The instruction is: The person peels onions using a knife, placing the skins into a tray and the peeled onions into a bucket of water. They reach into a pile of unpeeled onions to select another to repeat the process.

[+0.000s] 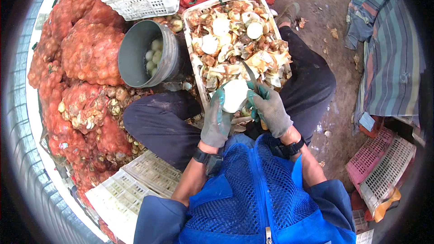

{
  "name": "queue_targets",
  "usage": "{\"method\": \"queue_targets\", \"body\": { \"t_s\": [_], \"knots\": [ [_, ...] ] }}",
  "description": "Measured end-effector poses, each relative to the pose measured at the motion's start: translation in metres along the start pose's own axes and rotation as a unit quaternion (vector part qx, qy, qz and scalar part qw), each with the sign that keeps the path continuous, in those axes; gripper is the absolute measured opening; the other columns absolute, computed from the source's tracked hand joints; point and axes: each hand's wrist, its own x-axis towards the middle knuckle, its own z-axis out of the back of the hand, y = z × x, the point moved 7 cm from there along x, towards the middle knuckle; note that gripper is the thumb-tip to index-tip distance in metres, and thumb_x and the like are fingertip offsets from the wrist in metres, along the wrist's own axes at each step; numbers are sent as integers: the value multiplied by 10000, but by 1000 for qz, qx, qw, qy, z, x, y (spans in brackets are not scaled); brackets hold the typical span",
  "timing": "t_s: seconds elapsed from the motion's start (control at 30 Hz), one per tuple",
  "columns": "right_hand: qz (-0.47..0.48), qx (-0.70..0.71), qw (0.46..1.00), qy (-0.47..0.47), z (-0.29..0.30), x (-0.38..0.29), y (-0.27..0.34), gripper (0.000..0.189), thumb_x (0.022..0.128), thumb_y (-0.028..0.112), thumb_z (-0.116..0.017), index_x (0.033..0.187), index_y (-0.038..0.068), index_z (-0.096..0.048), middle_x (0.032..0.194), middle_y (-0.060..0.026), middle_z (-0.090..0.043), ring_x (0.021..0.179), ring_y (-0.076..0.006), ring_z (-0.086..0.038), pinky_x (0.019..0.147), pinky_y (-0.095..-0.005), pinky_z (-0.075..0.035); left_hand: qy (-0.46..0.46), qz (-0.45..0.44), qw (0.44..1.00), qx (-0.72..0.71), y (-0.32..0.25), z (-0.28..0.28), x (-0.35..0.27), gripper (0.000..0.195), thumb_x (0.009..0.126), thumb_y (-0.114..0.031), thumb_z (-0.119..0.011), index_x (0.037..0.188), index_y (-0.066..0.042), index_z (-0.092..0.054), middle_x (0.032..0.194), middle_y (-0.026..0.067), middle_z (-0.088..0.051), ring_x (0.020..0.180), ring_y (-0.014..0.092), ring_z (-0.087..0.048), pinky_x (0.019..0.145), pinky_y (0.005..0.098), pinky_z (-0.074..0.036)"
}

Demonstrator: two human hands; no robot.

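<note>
My left hand (215,122), in a grey and green work glove, grips a pale peeled onion (234,96) from its left side. My right hand (271,108), gloved alike, is closed around a knife whose dark blade (250,74) points up and away from me. The right thumb rests against the onion's right side. Most of the knife's handle is hidden by the fingers. Just beyond my hands, a white plastic crate (196,64) is heaped with onion skins and trimmings (234,52). Several pale onions, one of them (255,30) near the far right, lie on the heap.
Left of the crate, a grey bucket (130,64) tilts toward me with peeled onions (155,56) inside. Red mesh onion sacks (91,52) pile up along the left. A white crate (145,5) stands behind the bucket. Striped cloth (393,64) and stacked crates (386,173) are at the right.
</note>
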Motion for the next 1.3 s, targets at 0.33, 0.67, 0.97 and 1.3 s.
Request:
{"method": "queue_targets", "body": {
  "t_s": [0.33,0.67,0.97,1.3],
  "knots": [
    [-30,-35,998,48,-1,-2,7,452,1045,235,-699,1420,-17,-690,919,-112,-771,722,-194,-729,655,-345,-589,10,-11,1000,-26,0,-6,-4,680,1197,-553,-468,1587,-1,-550,1499,149,-678,1375,274,-665,1176,423,-535],
    [257,-398,878,-73,-27,-34,18,714,978,112,-731,1639,5,-482,1169,-326,-742,1038,-480,-761,870,-521,-619,-3,30,998,-50,8,-3,1,692,1169,-557,-542,1612,-26,-526,1470,101,-677,1309,212,-669,1090,390,-545],
    [266,-454,847,-68,-29,-33,13,810,965,112,-753,1688,20,-402,1172,-281,-737,983,-454,-763,834,-514,-619,24,-39,999,19,8,-4,-4,723,1151,-508,-601,1673,-36,-437,1579,99,-603,1409,214,-631,1193,401,-509],
    [241,-507,825,-59,-26,-19,-4,826,977,143,-746,1708,35,-377,1239,-237,-724,1028,-402,-753,834,-497,-606,-27,5,996,-81,19,5,8,718,1163,-499,-602,1679,-31,-429,1558,103,-617,1407,214,-630,1183,385,-514]
  ]
}}
